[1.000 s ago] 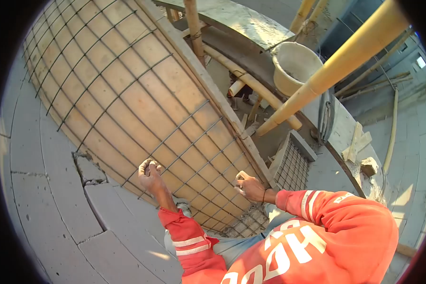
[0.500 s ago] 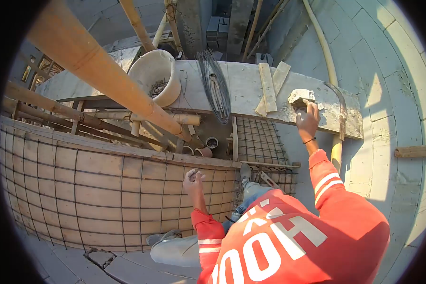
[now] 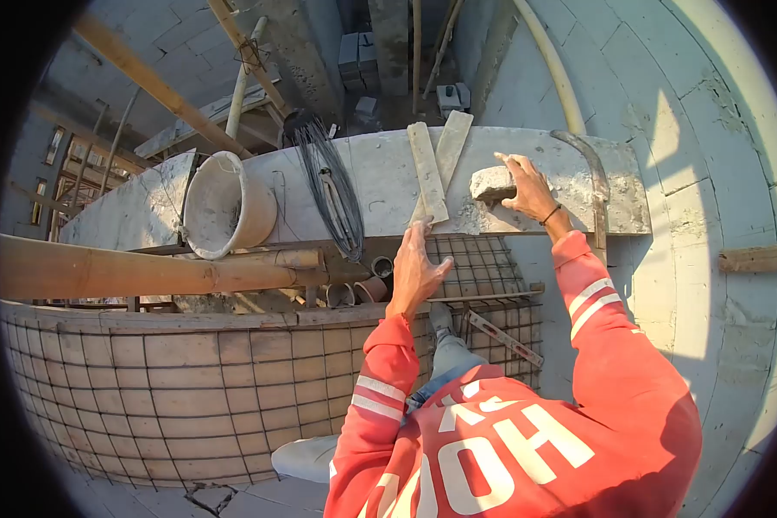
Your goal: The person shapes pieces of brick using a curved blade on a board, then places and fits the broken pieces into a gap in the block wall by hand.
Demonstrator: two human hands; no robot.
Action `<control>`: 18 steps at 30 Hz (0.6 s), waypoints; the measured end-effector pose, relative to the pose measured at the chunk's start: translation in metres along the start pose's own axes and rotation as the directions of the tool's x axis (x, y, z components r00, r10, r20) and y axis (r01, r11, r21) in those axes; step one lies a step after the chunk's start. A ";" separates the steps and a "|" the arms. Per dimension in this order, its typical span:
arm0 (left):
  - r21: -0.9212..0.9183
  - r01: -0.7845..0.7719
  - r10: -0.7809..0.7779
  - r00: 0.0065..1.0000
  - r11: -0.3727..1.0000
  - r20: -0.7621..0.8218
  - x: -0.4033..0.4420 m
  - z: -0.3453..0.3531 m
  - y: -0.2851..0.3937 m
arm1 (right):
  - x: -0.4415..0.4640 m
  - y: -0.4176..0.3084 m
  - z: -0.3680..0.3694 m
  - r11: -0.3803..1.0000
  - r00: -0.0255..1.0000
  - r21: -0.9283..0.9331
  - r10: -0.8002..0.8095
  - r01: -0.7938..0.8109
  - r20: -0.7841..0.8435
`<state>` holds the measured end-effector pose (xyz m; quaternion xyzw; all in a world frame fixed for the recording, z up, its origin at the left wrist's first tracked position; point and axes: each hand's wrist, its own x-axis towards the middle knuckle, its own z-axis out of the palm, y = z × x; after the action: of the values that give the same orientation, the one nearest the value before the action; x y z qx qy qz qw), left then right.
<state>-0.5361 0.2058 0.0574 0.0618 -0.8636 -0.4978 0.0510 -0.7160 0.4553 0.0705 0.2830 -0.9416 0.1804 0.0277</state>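
Note:
My right hand (image 3: 531,192) is at the right end of a rough, pale chunk of block (image 3: 490,180) on the plank platform (image 3: 371,151). Its fingers and thumb are spread around that end; whether they touch it I cannot tell. My left hand (image 3: 419,272) reaches up in front of the platform's near edge, fingers stretched and thumb apart, with nothing in it. Just above its fingertips lie two crossed wooden strips (image 3: 428,177). Crumbs of mortar are scattered around the chunk.
A white bucket (image 3: 261,216) and a bundle of tie wire (image 3: 341,211) rest on the platform. A rebar mesh (image 3: 220,363) covers wooden boards below. A bamboo pole (image 3: 129,266) crosses at left. A spirit level (image 3: 505,338) lies near my foot.
My left hand has risen from above the mesh toward the platform, and its fingers have opened. My right hand stays by the chunk with fingers more spread. The view has shifted.

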 end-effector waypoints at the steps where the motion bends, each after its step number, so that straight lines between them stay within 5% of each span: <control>1: -0.002 -0.008 0.008 1.000 1.000 0.014 0.024 0.010 0.010 | -0.012 0.002 -0.010 0.998 0.992 0.034 0.065 -0.062 -0.108; 2: 0.054 -0.095 0.096 0.995 0.994 -0.004 0.048 0.021 0.020 | -0.023 0.007 -0.015 0.991 0.968 0.072 0.130 -0.117 -0.216; 3: 0.109 -0.177 0.180 0.984 0.978 -0.017 0.068 0.033 0.027 | -0.043 0.021 -0.020 0.939 0.909 -0.011 0.330 -0.343 -0.253; 6: 0.148 -0.242 0.245 0.970 0.959 0.001 0.114 0.065 0.037 | -0.099 0.070 -0.043 0.583 0.626 -0.231 0.700 -0.779 -0.344; 10: 0.064 -0.140 0.130 0.982 0.988 0.137 0.147 0.098 0.037 | -0.140 0.141 -0.019 0.438 0.488 -0.215 0.790 -0.873 -0.372; 12: 0.065 -0.145 0.136 0.983 0.987 0.123 0.155 0.111 0.035 | -0.144 0.159 -0.014 0.575 0.582 -0.105 0.777 -0.812 -0.240; 18: 0.123 -0.197 0.197 0.980 0.973 0.018 0.148 0.129 0.039 | -0.126 0.157 -0.010 0.541 0.562 -0.151 0.796 -0.827 -0.226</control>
<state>-0.7036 0.3120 0.0313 -0.0224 -0.8948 -0.4359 0.0938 -0.6960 0.6464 0.0094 -0.2038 -0.9754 0.0755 0.0362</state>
